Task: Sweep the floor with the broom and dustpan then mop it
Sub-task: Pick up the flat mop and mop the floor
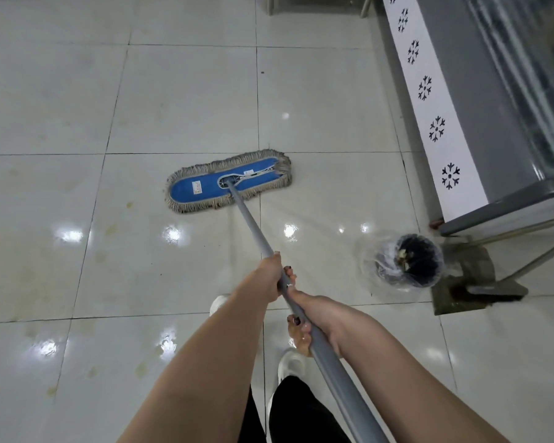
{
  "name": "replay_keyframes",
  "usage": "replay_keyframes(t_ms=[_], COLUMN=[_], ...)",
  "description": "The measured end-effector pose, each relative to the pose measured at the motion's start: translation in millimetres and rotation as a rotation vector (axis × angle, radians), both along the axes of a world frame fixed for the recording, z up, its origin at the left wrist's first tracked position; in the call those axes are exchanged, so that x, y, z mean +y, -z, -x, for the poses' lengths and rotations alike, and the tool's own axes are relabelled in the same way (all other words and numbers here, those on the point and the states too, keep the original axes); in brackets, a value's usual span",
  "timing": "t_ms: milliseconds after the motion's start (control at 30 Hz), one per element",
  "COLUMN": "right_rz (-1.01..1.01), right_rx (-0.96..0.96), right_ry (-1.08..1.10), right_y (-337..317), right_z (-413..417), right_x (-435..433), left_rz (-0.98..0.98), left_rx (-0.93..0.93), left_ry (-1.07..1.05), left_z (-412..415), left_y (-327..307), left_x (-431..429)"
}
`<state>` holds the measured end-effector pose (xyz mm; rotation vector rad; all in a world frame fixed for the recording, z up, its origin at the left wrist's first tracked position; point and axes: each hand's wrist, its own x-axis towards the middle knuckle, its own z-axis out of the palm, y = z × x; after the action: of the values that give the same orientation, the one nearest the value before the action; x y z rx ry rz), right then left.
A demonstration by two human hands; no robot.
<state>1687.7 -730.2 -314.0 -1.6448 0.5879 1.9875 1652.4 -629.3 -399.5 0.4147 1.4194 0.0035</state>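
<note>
Head view: left hand (271, 276) wrapped around grey mop handle (253, 225), right hand (314, 321) gripping the same handle just behind it. Blue flat mop head (199, 187) lying on wet tiled floor (77, 107); lined black bin (408, 260) beside freezer cabinet (480, 107).

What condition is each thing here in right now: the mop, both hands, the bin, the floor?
Mop head: flat on the floor, blue pad up, fringe spread.
Mop handle: slanted, held by both hands.
Left hand: closed around the handle, farther down it.
Right hand: closed around the handle, nearer the body.
Bin: upright, clear liner, some scraps inside.
Floor: glossy, yellowish stains at left.
</note>
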Motion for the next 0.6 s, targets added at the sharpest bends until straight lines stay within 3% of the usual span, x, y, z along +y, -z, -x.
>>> replay_keyframes(t_ms=[433, 600], right_rz=[0.003, -0.014], right_rx=[-0.047, 0.038], right_ry=[-0.009, 0.076], right_y=[23.1, 38.5], right_z=[-9.8, -9.8], right_x=[163.5, 254.0], left_rz=[0.021, -0.003], left_rx=[-0.012, 0.012], left_ry=[0.102, 0.178], left_z=[-15.0, -19.2], left_y=[27.1, 40.1], left_x=[169.4, 264.6])
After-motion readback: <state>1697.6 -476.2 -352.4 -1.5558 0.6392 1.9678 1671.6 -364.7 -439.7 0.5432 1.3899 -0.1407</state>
